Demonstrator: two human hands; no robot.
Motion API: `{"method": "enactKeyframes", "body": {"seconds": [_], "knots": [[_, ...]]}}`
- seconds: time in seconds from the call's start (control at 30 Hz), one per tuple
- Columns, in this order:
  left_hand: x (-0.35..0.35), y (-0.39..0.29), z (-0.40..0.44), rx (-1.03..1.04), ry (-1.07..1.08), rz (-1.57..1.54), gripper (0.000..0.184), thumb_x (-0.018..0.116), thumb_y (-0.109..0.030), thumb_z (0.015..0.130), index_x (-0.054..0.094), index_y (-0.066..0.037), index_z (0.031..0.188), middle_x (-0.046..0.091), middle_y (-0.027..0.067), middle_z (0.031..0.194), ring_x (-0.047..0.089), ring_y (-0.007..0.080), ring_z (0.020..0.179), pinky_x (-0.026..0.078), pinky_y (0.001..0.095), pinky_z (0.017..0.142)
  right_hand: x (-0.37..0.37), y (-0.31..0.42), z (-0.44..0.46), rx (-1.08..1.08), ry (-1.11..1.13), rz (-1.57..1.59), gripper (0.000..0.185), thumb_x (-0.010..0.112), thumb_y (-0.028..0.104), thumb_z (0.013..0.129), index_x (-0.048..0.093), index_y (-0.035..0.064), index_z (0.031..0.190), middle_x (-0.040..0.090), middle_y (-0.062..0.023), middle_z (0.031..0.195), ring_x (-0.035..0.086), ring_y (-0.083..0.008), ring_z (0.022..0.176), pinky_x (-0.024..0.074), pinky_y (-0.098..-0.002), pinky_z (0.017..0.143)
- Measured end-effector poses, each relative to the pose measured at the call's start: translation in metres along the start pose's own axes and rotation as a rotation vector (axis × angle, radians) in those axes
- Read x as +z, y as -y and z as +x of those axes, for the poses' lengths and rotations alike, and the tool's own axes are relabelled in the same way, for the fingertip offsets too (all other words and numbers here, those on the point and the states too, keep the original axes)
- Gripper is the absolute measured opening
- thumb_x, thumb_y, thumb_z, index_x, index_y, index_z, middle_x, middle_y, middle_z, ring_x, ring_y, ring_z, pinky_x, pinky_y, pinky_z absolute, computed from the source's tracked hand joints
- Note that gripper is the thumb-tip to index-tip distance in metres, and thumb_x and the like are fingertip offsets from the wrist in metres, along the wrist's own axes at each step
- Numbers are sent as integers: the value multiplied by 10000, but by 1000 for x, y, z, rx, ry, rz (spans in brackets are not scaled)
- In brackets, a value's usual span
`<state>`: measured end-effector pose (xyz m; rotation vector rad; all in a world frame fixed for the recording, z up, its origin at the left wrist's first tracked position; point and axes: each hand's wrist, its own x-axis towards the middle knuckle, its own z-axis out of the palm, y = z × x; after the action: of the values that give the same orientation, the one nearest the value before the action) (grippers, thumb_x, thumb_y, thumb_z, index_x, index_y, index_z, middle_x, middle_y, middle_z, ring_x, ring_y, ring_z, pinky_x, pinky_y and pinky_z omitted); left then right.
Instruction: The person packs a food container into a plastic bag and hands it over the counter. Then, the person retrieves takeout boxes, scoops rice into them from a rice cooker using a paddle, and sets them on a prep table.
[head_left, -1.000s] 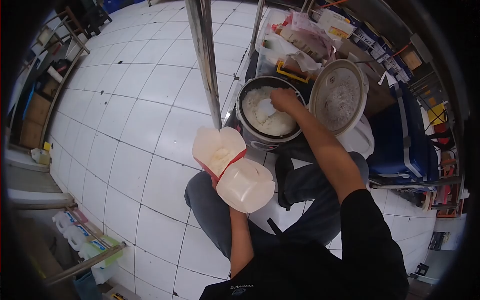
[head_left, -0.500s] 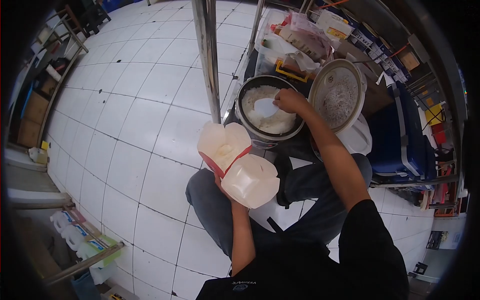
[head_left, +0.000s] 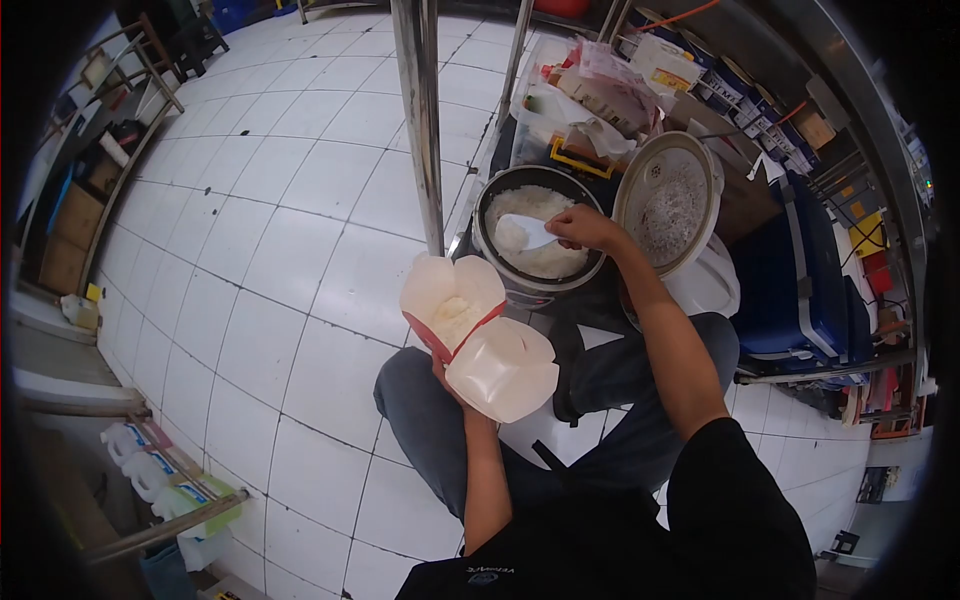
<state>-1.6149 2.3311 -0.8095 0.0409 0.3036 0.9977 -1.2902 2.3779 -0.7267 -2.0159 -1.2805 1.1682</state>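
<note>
Two hands: right hand (head_left: 585, 229) pinches one white scoop (head_left: 540, 233), rice heaped on it, above one rice cooker (head_left: 522, 284). Left hand (head_left: 441, 372), partly hidden, grips one open box (head_left: 497, 368), rice inside, nearer the person than the cooker. One lid (head_left: 668, 205) right of the cooker.

White paddle (head_left: 540, 232), bare-looking earlier, now carries rice clump (head_left: 511, 235) at tip.
</note>
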Motion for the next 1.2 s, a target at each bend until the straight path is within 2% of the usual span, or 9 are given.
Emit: {"method": "enactKeyframes", "body": {"seconds": [0.3, 0.37, 0.43, 0.67, 0.9, 1.03, 1.07, 1.17, 1.2], "knots": [[-26, 3, 29, -171, -53, -283, 702, 468, -511, 871, 362, -103, 1434, 450, 146, 1408, 497, 332, 1232, 435, 468, 1013, -2, 163, -139, -128, -308, -153, 273, 575, 267, 934, 666, 15, 879, 590, -28, 665, 532, -102, 594, 405, -289, 540], [-18, 3, 22, -153, -17, -160, 741, 460, -553, 880, 314, -112, 1457, 436, 151, 1418, 496, 345, 1230, 435, 492, 1005, 34, 164, -148, -469, -562, -531, 169, 608, 172, 870, 677, 35, 940, 615, -85, 703, 616, -202, 674, 457, -352, 655], [-4, 0, 11, -138, 18, -55, 767, 454, -580, 883, 284, -116, 1470, 428, 156, 1422, 494, 354, 1229, 435, 505, 1001, 63, 189, -162, -498, -430, -994, 180, 627, 108, 776, 680, 58, 941, 621, -112, 755, 642, -272, 779, 455, -395, 774], [23, -3, -13, -184, 46, 12, 804, 442, -613, 875, 246, -119, 1478, 414, 174, 1420, 490, 373, 1226, 436, 515, 996, 85, 207, -160, -534, 81, -1062, 119, 595, 79, 740, 671, 59, 829, 631, -86, 760, 630, -230, 750, 422, -352, 750], [18, -9, -11, -240, 51, 40, 842, 429, -647, 868, 207, -121, 1486, 400, 191, 1418, 485, 393, 1222, 436, 526, 992, 91, 192, -153, -540, -90, -1097, 77, 622, 120, 706, 667, 60, 723, 642, -89, 745, 634, -213, 734, 416, -325, 727], [21, -16, -30, -287, 76, 38, 864, 422, -666, 863, 185, -122, 1491, 392, 201, 1417, 483, 404, 1220, 436, 532, 989, 30, 225, -208, -527, -243, -566, 290, 654, 264, 825, 665, 28, 993, 635, -114, 797, 632, -309, 759, 460, -401, 695], [23, -21, -36, -308, 85, 44, 869, 420, -671, 862, 180, -123, 1492, 390, 204, 1417, 482, 407, 1220, 436, 533, 988, 14, 219, -221, -493, -179, -440, 637, 764, 362, 767, 544, 66, 1287, 612, -151, 994, 616, -301, 917, 493, -408, 727], [40, -31, -47, -379, 138, 54, 886, 415, -686, 859, 164, -124, 1496, 384, 211, 1416, 480, 415, 1219, 436, 538, 986, 14, 205, -244, -380, -216, -182, 1021, 873, 352, 631, 336, 92, 1459, 498, -160, 1232, 534, -255, 1115, 505, -368, 815], [48, -32, -46, -402, 172, 50, 892, 413, -691, 858, 158, -124, 1497, 383, 214, 1416, 480, 418, 1218, 436, 539, 986, 15, 206, -246, -296, -146, -66, 1234, 924, 297, 552, 178, 77, 1510, 340, -133, 1408, 400, -200, 1274, 468, -327, 943]]}}
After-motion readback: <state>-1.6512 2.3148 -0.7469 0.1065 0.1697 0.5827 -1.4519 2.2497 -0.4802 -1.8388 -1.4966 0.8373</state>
